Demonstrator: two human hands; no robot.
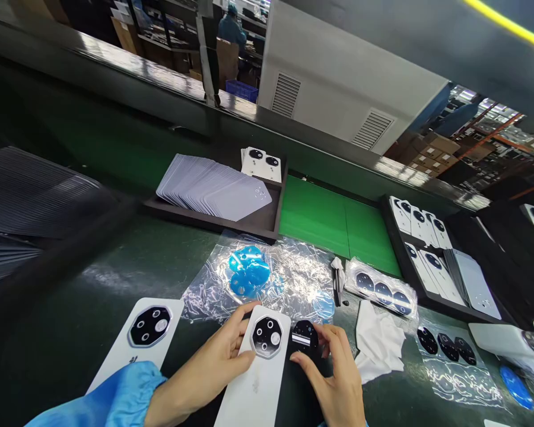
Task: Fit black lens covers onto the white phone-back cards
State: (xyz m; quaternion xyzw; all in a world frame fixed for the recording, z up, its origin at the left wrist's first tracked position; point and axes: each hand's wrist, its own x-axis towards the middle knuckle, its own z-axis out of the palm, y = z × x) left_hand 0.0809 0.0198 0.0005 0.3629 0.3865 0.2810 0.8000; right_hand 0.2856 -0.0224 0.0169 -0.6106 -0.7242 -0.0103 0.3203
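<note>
My left hand grips a white phone back cover by its left edge, thumb on its face. Near the cover's top sits a black octagonal camera lens plate with several round openings. In my right hand, thumb and fingers pinch a loose black camera lens plate by its edge; a bright band shows across it. This loose plate is just right of the cover. Left of my left hand, another white back cover with a black lens plate lies on the bench, partly hidden by my blue sleeve.
Clear plastic film with blue film pieces lies ahead. A dark tray holds fanned grey sheets and white covers; another tray stands right. Packed lens plates, a white cloth and a bottle lie on the right.
</note>
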